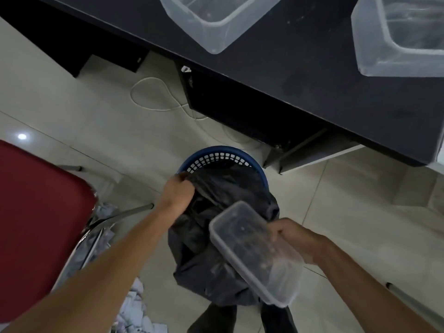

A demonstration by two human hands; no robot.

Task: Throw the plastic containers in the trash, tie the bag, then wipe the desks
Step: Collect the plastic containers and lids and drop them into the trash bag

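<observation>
Right hand [296, 239] grips one plastic container [252, 248]; two containers [217, 22] [406, 46] sit on the desk [312, 82].

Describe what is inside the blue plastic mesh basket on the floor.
A black plastic trash bag lines the blue plastic mesh basket, spilling over its near rim; the left hand grips the bag's edge. The bag's folds hide its contents and the basket's bottom.

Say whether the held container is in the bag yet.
Out: right hand grips the container above the bag; left hand holds its edge.
</observation>
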